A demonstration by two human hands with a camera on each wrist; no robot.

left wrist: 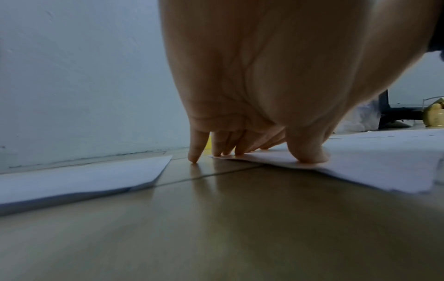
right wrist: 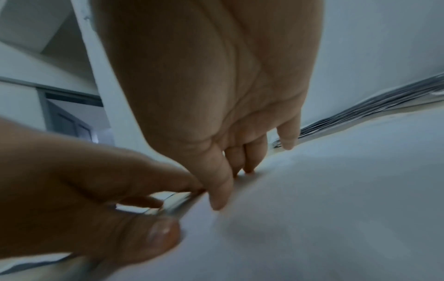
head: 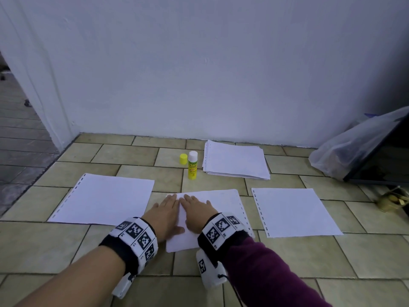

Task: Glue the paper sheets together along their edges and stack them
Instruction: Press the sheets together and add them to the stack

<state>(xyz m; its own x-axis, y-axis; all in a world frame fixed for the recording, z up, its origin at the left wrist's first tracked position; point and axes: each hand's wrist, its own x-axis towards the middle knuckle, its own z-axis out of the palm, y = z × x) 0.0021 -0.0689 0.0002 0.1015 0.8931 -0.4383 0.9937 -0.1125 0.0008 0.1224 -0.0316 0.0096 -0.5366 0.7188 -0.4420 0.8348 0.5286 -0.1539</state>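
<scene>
Midway, my flat left hand (head: 164, 212) and right hand (head: 197, 212) press the glued sheets (head: 223, 202); two sheets and a stack (head: 236, 160) wait.

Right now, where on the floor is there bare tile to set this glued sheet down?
Bare tile lies behind the left sheet, toward the wall, and near your forearms. It is crowded around the glue stick, its cap and the paper stack.

Plastic bag (head: 345, 149) slumps against wall (head: 199, 63).
</scene>
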